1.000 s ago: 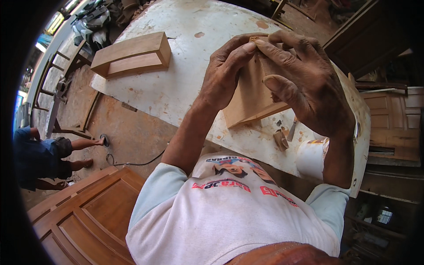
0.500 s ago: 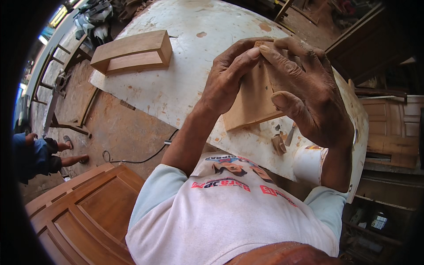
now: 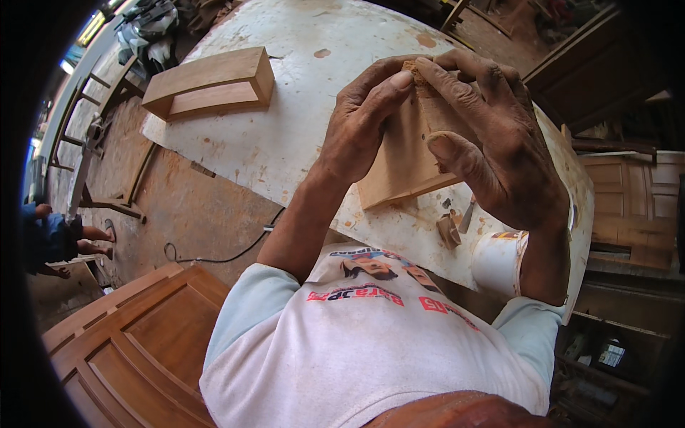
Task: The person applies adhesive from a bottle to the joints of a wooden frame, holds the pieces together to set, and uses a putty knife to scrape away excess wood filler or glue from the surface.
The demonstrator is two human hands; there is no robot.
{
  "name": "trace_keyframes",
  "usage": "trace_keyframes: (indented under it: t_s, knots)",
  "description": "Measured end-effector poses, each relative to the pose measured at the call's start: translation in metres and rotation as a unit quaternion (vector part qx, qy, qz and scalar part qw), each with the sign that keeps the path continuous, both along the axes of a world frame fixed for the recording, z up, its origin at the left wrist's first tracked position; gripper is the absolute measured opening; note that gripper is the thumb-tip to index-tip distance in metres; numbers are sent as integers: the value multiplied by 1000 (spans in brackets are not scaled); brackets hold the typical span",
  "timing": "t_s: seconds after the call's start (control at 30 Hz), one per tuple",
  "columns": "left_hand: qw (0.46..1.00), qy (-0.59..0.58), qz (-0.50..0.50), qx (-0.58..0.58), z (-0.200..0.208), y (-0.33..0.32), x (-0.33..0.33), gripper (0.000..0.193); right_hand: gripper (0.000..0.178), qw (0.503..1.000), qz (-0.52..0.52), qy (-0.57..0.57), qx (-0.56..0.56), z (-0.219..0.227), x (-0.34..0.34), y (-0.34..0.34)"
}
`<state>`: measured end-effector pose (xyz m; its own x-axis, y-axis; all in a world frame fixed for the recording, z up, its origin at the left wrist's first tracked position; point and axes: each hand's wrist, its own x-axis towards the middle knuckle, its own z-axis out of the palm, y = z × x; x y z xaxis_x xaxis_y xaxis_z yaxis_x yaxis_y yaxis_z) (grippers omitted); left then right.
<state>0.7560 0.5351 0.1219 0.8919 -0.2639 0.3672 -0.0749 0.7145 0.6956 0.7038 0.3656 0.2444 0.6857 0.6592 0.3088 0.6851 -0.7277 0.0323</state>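
A wooden box (image 3: pixel 399 164) stands tilted over the white table (image 3: pixel 285 121) in front of me, its far corner raised toward my fingers. My left hand (image 3: pixel 360 118) is closed on that far corner, thumb lying along the top edge and fingers hidden behind. Over the right side curls my right hand (image 3: pixel 492 135), its index fingertip at the rough corner end and its thumb bent near the side face. Whether a small piece lies under the right fingers cannot be seen. Another open wooden box (image 3: pixel 207 75) rests at the table's left.
By my right forearm stands a white bucket (image 3: pixel 499 262); a wood scrap (image 3: pixel 448 232) and a blade-like tool (image 3: pixel 467 214) lie next to it. Panelled wooden doors (image 3: pixel 150 335) lean at lower left. A cable (image 3: pixel 239 253) crosses the floor. Another person (image 3: pixel 61 232) is at far left.
Both hands and the held box have shifted very slightly left; the right index finger has slid a little on the corner. At far left, the other person has moved slightly.
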Motion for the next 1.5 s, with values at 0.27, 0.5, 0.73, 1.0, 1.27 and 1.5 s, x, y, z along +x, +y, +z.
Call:
trace_keyframes:
  t_s: [0.27,0.5,0.73,1.0,1.27,1.5]
  knots:
    - [1000,-15,-13,0,2,-1,-1,49,65,1000,1,-7,3,-3,-2,-3]
    - [1000,-6,9,14,0,-3,-4,50,65,996,16,29,82,-5,-2,-10]
    - [1000,-8,-17,4,0,1,-4,49,64,1000,16,-8,22,-4,-4,-9]
    - [1000,-10,1,13,1,0,-4,50,64,999,22,-5,33,-3,-1,-11]
    - [1000,10,-13,3,0,1,-3,52,71,1000,-10,21,11,3,0,3]
    - [1000,1,-14,-3,0,1,-2,52,72,998,11,32,52,1,-1,-11]
